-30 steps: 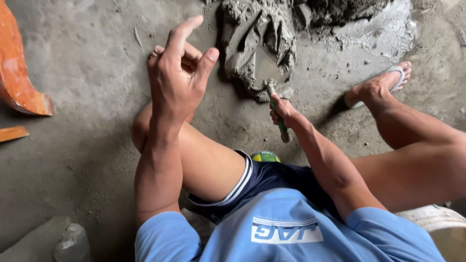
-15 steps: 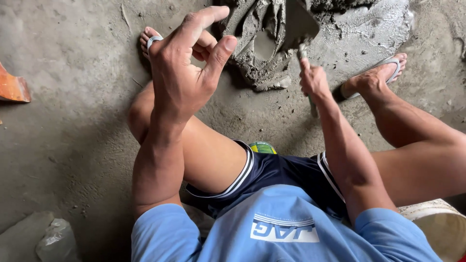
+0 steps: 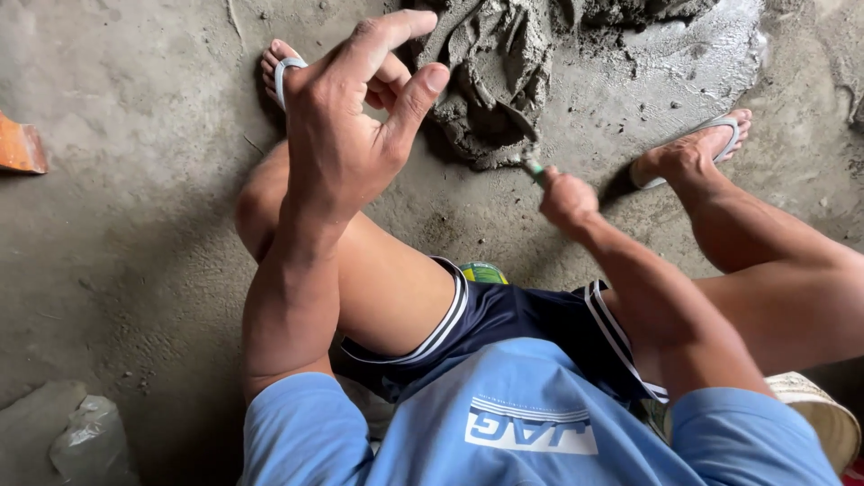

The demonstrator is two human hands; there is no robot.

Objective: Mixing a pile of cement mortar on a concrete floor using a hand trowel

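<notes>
Two hands are in play, and only one has a tool. The right hand (image 3: 569, 200) is closed round the green handle of a trowel (image 3: 520, 126), whose blade is sunk in the mortar (image 3: 490, 67) heaped on the floor (image 3: 135, 225) at the top of the view, between the person's two feet. The left hand (image 3: 351, 126) hangs in the air over the left knee, empty and loosely open, with forefinger and thumb stretched out and the other fingers curled in.

As a judgement, the wet mix is the main hazard. The heap sits very near the left sandal (image 3: 286, 74) and not far from the right sandal (image 3: 711, 139), so a hard flick of the blade could throw mortar onto bare toes or shins. The wet film of slurry spread toward the floor's top right corner looks slippery for thin soles. The handle is gripped close to the blade end, so a smeared grip could let the tool twist. A crouch this low also leaves little balance if a foot slides.

Most of the blade is buried, so its shape and load cannot be made out. The heap runs off the top edge. An orange piece (image 3: 20, 148) is cut by the left edge, a pale bucket rim (image 3: 823, 414) by the bottom right corner, and a crumpled plastic bag (image 3: 85, 441) lies dim at the bottom left. A green and yellow object (image 3: 484, 272) behind the shorts is mostly hidden.
</notes>
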